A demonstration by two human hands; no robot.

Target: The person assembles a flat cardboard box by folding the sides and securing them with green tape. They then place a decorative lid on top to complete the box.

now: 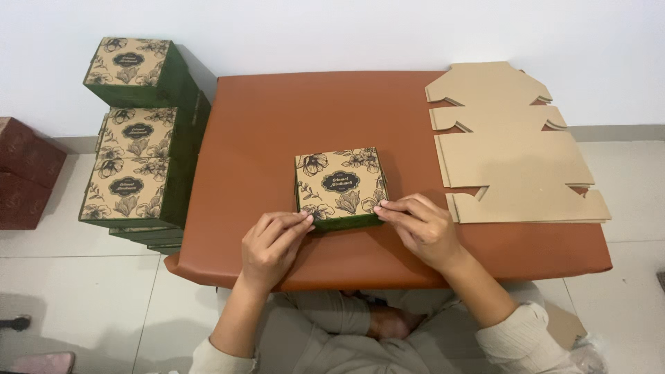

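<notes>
Box: green floral box (339,185) sits at the bench's (249,125) near-edge middle.
Left hand (271,246): grip narrow, fingertips pinching the near-left corner.
Right hand (420,227): grip narrow, fingertips pressing the near-right corner.
Advice: press both corners evenly, keeping the lid square.
Nearby: flat cardboard blanks (509,149), far-right corner.

Plain white room, tiled floor

A brown padded desk (277,125) stands against a white wall (332,28); pale floor tiles (83,291) spread around it under even light.
</notes>
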